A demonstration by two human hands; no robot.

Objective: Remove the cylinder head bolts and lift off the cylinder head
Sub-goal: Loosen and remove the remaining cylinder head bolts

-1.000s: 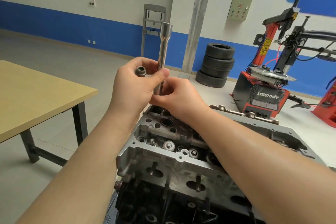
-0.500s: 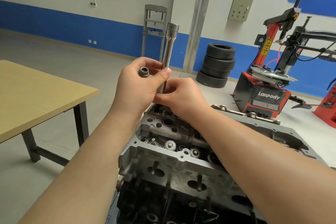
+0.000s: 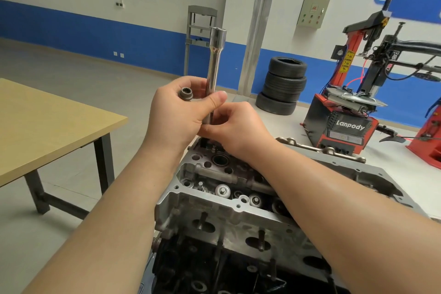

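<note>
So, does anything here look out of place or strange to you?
Nothing looks damaged or spilled. One small oddity: the left hand grips two things at once, the long extension bar, held upright, and a short socket by its fingers. The right hand pinches the bar's lower end above the cylinder head.

Polished chrome on the long extension bar point(image 3: 213, 71), mirror-glossy and smooth. Duller grey steel on the short socket point(image 3: 186, 93), splined inside. Cast aluminium for the cylinder head point(image 3: 229, 212): matt, grainy, a bit grimy, with brighter machined patches up top. Dark, oily-looking metal on the block point(image 3: 202, 267) underneath. Light wood-look laminate tabletop point(image 3: 47, 122), smooth and matt, on black painted metal legs. Matt black rubber tyres point(image 3: 282, 86) stacked behind.
</note>
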